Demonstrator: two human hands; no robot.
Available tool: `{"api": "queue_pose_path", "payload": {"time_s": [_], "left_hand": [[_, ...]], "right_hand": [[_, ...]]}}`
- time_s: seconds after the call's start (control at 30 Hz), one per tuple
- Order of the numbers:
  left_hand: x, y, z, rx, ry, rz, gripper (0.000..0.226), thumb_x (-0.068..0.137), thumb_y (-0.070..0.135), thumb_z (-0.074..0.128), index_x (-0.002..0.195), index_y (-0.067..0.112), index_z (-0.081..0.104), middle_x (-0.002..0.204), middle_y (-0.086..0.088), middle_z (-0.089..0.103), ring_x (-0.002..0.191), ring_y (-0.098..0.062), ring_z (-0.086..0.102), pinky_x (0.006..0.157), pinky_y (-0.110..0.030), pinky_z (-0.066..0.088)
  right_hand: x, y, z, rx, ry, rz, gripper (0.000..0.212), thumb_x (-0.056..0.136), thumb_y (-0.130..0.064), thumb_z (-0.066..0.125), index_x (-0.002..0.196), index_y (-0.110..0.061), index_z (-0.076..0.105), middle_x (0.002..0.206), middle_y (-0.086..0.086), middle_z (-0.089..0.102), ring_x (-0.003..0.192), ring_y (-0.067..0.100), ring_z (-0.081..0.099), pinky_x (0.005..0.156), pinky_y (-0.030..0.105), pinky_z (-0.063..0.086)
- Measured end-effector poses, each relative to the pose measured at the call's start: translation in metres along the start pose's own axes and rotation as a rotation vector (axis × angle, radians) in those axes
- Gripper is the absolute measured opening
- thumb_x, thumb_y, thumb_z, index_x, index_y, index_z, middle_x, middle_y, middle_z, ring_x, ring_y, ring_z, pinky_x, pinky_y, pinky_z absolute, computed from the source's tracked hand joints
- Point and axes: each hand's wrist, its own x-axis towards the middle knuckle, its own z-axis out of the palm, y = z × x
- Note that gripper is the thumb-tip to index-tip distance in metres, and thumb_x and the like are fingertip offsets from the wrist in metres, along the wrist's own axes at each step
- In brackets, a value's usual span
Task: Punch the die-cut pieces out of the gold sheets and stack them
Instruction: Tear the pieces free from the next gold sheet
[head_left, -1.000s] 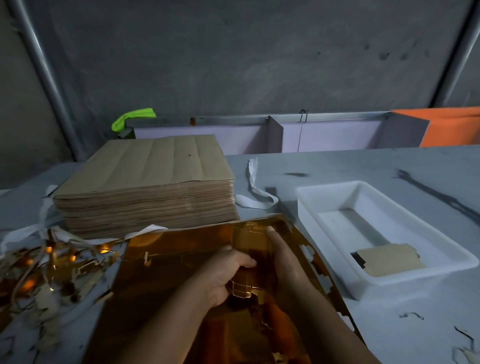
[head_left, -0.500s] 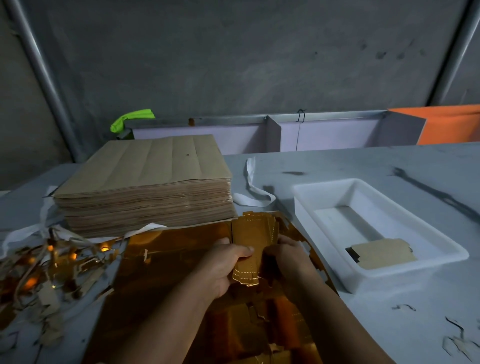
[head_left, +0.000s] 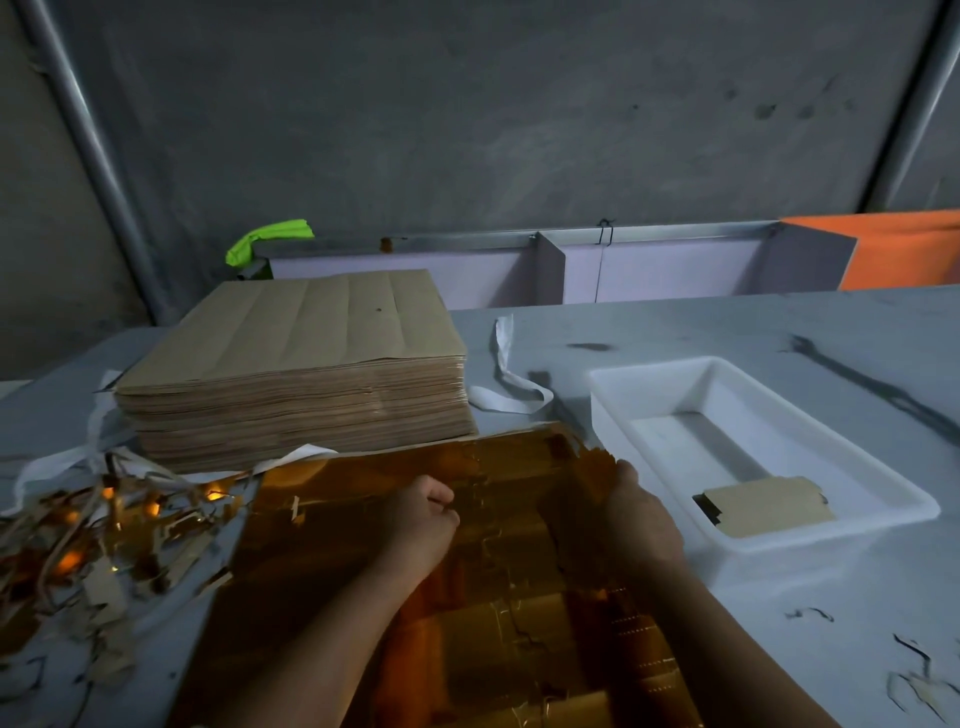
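A gold sheet (head_left: 363, 545) lies flat on a grey worktop (head_left: 779, 322) in front of a person. The left hand (head_left: 423, 512) rests on the middle of the sheet with its fingers curled; whether it pinches anything cannot be told. The right hand (head_left: 639, 514) lies at the sheet's torn right edge, its grip unclear. Just to the right, a white tray (head_left: 649, 374) holds a small pile of brown pieces (head_left: 769, 506). A tall stack of brown sheets (head_left: 296, 364) stands behind, with scraps (head_left: 104, 535) to the left.
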Motion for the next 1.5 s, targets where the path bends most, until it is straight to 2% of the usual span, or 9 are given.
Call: {"api": "queue_pose_path", "payload": {"time_s": [0.13, 0.27, 0.47, 0.63, 0.77, 0.93, 1.07, 1.27, 1.5], "left_hand": [[0.0, -0.007, 0.009, 0.338, -0.044, 0.16, 0.047, 0.097, 0.016, 0.053, 0.136, 0.041, 0.046, 0.14, 0.005, 0.036, 0.128, -0.014, 0.038, 0.08, -0.018, 0.036], [-0.001, -0.004, 0.016, 0.527, -0.199, 0.292, 0.069, 0.095, 0.008, 0.047, 0.143, 0.054, 0.03, 0.153, 0.008, 0.017, 0.14, -0.018, 0.017, 0.11, -0.036, 0.029], [0.01, 0.009, 0.019, 0.813, -0.165, 0.464, 0.043, 0.092, 0.02, 0.059, 0.128, 0.043, 0.053, 0.155, 0.004, 0.017, 0.148, -0.028, -0.002, 0.118, -0.05, 0.001], [0.018, 0.009, 0.013, 0.817, -0.157, 0.515, 0.02, 0.091, 0.022, 0.06, 0.106, 0.035, 0.057, 0.15, 0.001, 0.025, 0.145, -0.028, 0.005, 0.116, -0.047, 0.011], [0.02, 0.003, 0.012, 0.793, -0.203, 0.488, 0.05, 0.09, 0.018, 0.062, 0.128, 0.047, 0.048, 0.153, 0.004, 0.017, 0.142, -0.028, 0.008, 0.114, -0.048, 0.015], [0.02, -0.003, 0.015, 0.777, -0.251, 0.473, 0.056, 0.089, 0.016, 0.062, 0.131, 0.048, 0.046, 0.152, 0.007, 0.017, 0.14, -0.028, 0.015, 0.11, -0.046, 0.024], [0.022, -0.001, 0.015, 0.762, -0.236, 0.504, 0.053, 0.088, 0.008, 0.059, 0.124, 0.046, 0.051, 0.152, 0.005, 0.02, 0.139, -0.025, 0.018, 0.107, -0.042, 0.027], [0.021, -0.002, 0.015, 0.745, -0.284, 0.498, 0.063, 0.089, 0.005, 0.057, 0.128, 0.053, 0.044, 0.147, 0.011, 0.019, 0.133, -0.023, 0.025, 0.101, -0.038, 0.03], [0.019, 0.005, 0.009, 0.719, -0.343, 0.485, 0.055, 0.087, 0.0, 0.056, 0.116, 0.046, 0.054, 0.151, 0.008, 0.02, 0.138, -0.024, 0.025, 0.103, -0.04, 0.037]], "right_hand": [[0.005, 0.003, 0.003, 0.028, -0.079, -0.011, 0.038, 0.103, -0.017, 0.042, 0.14, -0.011, 0.036, 0.121, 0.015, 0.062, 0.102, 0.029, 0.06, 0.082, 0.04, 0.047], [0.008, 0.0, 0.005, 0.001, -0.077, -0.032, 0.04, 0.103, -0.017, 0.043, 0.142, -0.01, 0.038, 0.127, 0.015, 0.06, 0.115, 0.031, 0.06, 0.094, 0.043, 0.048], [0.006, 0.002, 0.011, -0.136, -0.068, -0.091, 0.07, 0.09, -0.021, 0.07, 0.147, -0.014, 0.029, 0.136, 0.006, 0.055, 0.122, 0.025, 0.057, 0.096, 0.04, 0.049], [0.007, 0.005, 0.017, -0.188, -0.003, -0.142, 0.058, 0.096, -0.026, 0.057, 0.147, -0.015, 0.03, 0.134, 0.007, 0.054, 0.12, 0.025, 0.055, 0.095, 0.039, 0.047], [0.007, 0.007, 0.022, -0.179, 0.039, -0.169, 0.048, 0.099, -0.03, 0.052, 0.141, -0.017, 0.034, 0.132, 0.006, 0.054, 0.118, 0.024, 0.053, 0.091, 0.038, 0.047], [0.007, 0.009, 0.024, -0.238, 0.069, -0.206, 0.053, 0.096, -0.035, 0.055, 0.142, -0.02, 0.032, 0.138, 0.008, 0.046, 0.123, 0.026, 0.048, 0.1, 0.039, 0.044], [0.007, 0.008, 0.022, -0.31, 0.066, -0.333, 0.075, 0.082, -0.049, 0.071, 0.142, -0.027, 0.034, 0.138, 0.003, 0.042, 0.124, 0.023, 0.041, 0.104, 0.037, 0.04], [0.004, 0.0, 0.034, -0.325, -0.041, -0.485, 0.032, 0.094, -0.051, 0.052, 0.119, -0.031, 0.052, 0.121, -0.003, 0.051, 0.111, 0.016, 0.044, 0.095, 0.032, 0.039], [0.006, 0.005, 0.044, -0.371, -0.081, -0.44, 0.032, 0.096, -0.046, 0.051, 0.124, -0.031, 0.051, 0.12, -0.001, 0.047, 0.109, 0.018, 0.043, 0.092, 0.034, 0.041]]}}
